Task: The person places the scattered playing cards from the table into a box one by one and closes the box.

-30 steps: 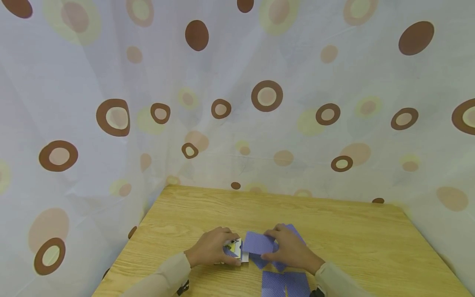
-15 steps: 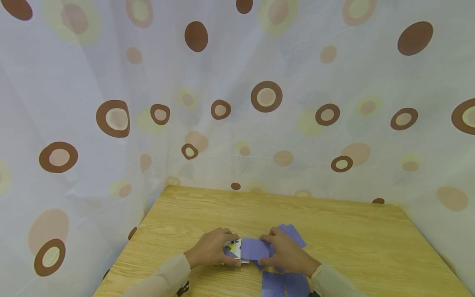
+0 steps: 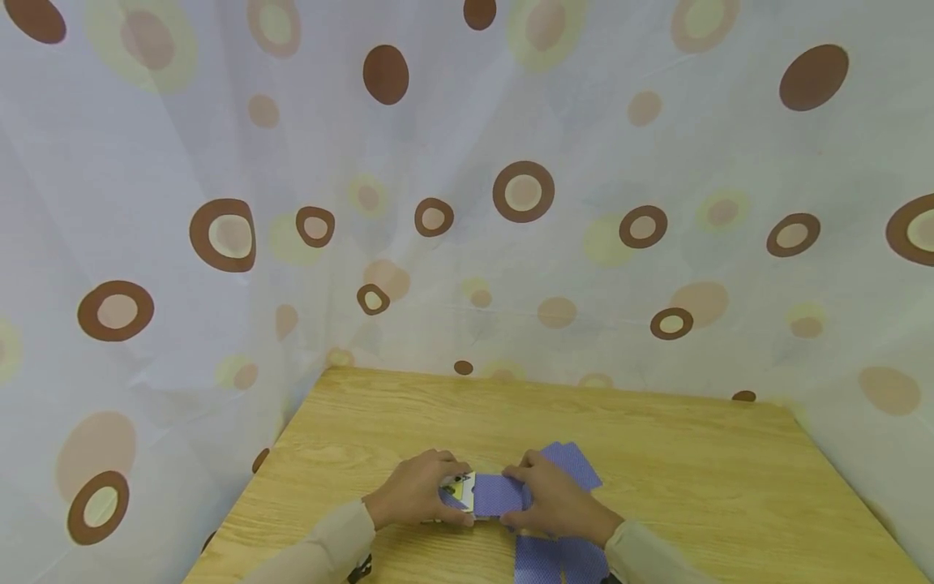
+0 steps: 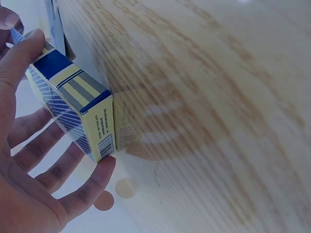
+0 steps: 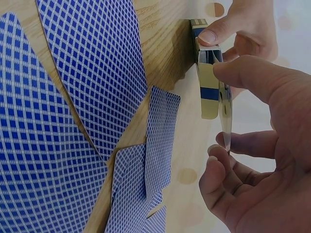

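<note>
My left hand [image 3: 416, 491] grips a playing-card box [image 4: 73, 94] between thumb and fingers; the box is cream and blue, with a barcode on one end. An open flap [image 5: 209, 104] sticks out from its mouth in the right wrist view. My right hand [image 3: 560, 499] pinches a blue-backed playing card [image 3: 498, 495] by its edges, thumb on one side and fingers on the other. The card's left end is right at the box mouth, and the right wrist view shows it nearly edge-on beside the flap. Whether more than one card is held I cannot tell.
Several blue-checked playing cards [image 5: 92, 63] lie face down on the wooden table [image 3: 693, 478], around and under my right hand. Two stand out near the front [image 3: 537, 560]. A dotted curtain [image 3: 467, 268] hangs behind the table and along its sides.
My right hand has moved left and slightly down, bringing the card, tilted a second ago, level and up against the box mouth. My left hand and the box have stayed in place.
</note>
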A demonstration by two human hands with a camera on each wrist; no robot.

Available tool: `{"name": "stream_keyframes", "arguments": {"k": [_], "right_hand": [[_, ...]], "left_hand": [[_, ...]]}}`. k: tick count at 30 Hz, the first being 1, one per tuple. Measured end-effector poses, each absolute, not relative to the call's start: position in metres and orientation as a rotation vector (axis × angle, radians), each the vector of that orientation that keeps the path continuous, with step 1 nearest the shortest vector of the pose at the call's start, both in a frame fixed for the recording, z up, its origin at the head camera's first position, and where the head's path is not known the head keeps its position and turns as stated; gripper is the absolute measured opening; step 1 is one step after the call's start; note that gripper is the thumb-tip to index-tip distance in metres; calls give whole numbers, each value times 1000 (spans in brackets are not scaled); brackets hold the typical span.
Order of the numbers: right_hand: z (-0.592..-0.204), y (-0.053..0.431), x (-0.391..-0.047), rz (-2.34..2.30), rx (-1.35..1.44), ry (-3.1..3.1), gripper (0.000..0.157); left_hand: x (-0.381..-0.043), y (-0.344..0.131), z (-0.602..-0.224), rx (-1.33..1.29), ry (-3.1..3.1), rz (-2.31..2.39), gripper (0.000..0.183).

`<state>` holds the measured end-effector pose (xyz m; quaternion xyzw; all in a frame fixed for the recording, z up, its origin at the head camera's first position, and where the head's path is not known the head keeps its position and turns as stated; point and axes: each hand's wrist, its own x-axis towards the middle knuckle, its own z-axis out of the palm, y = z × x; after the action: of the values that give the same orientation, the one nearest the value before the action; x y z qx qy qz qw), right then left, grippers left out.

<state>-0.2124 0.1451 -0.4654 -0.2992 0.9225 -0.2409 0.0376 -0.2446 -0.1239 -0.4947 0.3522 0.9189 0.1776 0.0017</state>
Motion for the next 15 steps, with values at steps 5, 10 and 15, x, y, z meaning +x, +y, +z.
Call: {"name": "stream_keyframes", "arguments": {"k": [5,10,15], "right_hand": [[-463,141,-212,-748,-923,2812,70],[-463,137,-214,-746,-913,2797,72],[-466,134,-217,-737,-935,2801,75]], "left_hand": [[-244,-124,-494,1106,2882,559,80],[-245,-125,-495,1127,2889,534,80],[-246,-125,-497,1157,2890,539,80]]}}
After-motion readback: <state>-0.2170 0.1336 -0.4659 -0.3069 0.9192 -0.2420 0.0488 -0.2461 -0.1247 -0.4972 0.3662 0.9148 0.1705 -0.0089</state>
